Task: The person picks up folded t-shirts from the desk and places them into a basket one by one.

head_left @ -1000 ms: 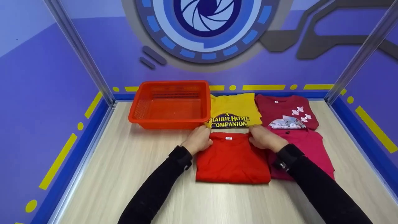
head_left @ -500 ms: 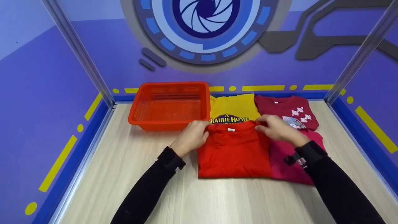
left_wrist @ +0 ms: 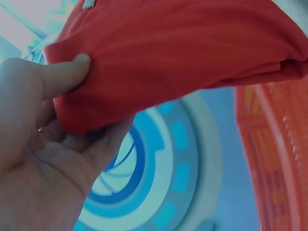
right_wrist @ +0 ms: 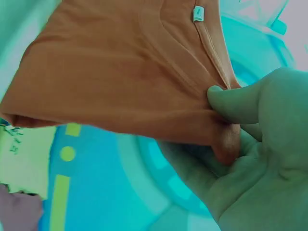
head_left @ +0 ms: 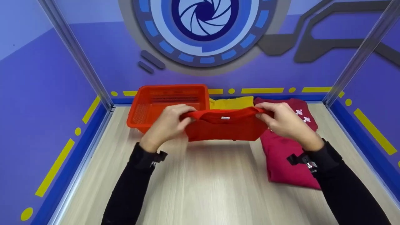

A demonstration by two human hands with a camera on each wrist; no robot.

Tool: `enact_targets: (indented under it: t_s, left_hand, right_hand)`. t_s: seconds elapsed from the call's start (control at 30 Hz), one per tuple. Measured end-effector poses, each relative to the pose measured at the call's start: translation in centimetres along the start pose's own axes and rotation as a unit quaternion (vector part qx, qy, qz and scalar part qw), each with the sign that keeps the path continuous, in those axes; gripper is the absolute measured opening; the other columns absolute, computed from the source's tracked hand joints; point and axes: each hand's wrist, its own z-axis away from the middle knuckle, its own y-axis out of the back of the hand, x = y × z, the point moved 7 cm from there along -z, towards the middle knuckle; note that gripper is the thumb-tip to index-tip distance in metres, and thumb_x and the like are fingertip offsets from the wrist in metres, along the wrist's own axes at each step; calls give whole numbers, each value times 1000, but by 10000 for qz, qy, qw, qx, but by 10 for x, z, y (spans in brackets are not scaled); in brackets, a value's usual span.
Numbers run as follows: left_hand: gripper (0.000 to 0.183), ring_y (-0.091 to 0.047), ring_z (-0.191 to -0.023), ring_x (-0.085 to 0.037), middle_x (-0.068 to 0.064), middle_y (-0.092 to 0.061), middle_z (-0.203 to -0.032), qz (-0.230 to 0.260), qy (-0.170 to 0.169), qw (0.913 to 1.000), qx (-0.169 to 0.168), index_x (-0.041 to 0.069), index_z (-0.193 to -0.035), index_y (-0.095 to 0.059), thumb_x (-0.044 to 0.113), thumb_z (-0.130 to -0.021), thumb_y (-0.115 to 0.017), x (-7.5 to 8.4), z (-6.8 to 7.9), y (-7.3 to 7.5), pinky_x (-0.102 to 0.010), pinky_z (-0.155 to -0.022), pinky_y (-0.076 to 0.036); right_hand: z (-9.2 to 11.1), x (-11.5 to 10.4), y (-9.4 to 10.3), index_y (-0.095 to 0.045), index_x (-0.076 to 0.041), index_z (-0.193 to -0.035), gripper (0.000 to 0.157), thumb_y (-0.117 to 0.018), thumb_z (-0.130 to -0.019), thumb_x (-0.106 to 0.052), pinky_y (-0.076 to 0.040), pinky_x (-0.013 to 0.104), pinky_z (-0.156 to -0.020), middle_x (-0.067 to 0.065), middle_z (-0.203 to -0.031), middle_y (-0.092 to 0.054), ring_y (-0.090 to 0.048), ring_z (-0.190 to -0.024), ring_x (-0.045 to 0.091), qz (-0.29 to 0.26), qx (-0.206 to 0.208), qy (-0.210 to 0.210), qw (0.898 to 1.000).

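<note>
Red shirt comes up off the surface near the basket

The red shirt [head_left: 229, 128], flat on the surface [head_left: 218, 175] a second ago, is now raised in the air just to the right of the basket [head_left: 139, 114] and nearer the person. Both hands have risen with it. The left hand [head_left: 167, 125] pinches one upper corner, its thumb in front and fingers behind, close to the basket's near side. The right hand [head_left: 286, 122] pinches the other corner, farther right of the basket. Between them the collar, with its pale label [head_left: 225, 118], sags slightly, and the folded body hangs below. So the lift appears made, with the shirt's weight on those two grips alone. Whether its left end touches the basket cannot be told.

Just right of the basket lies the yellow shirt [head_left: 232, 102], now partly hidden; farther right is the dark red shirt [head_left: 302, 107]. The pink shirt [head_left: 287, 159] lies to the basket's right, nearer the person.
</note>
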Motion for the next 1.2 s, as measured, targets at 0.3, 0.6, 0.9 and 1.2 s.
enact_targets:
  t_s: [0.3,0.6,0.9,1.2]
  left_hand:
    - [14,-74,-101,-19,-2,-81,-111,62,379,9992,70,14,-117,-82,15,-105,-76,-34,21,27,-38,-92,-62]
    - [14,-67,-90,-17,2,-80,-108,858,1259,9868,554,24,-114,-83,23,-100,-84,-76,45,82,-24,-78,-54]
    - [26,-69,-92,-16,-12,-75,-119,1542,2224,9622,293,10,-132,-77,17,-107,-74,-125,45,125,-22,-78,-57]
    - [29,-64,-113,-31,-16,-72,-134,228,3355,9417,69,12,-132,-76,20,-109,-61,-169,11,129,-41,-92,-51]
  right_hand:
    - [-20,-16,-38,-82,-8,-120,17,-75,-106,-14,-50,21,-64,5,-96,-78,-59,-69,12,-108,80,344,9993]
    - [-61,-50,-65,-78,-8,-126,21,-75,-106,-14,-63,29,-76,8,-108,-80,-71,-84,17,-478,-510,651,9954]
    - [-123,-72,-92,-70,-8,-139,29,-65,-111,-12,-58,38,-88,11,-120,-75,-67,-98,24,-1020,-1380,169,9850]
    - [-192,-54,-124,-70,-6,-137,27,-59,-112,-10,-57,39,-94,14,-127,-71,-63,-108,27,-600,-1003,-334,9926]
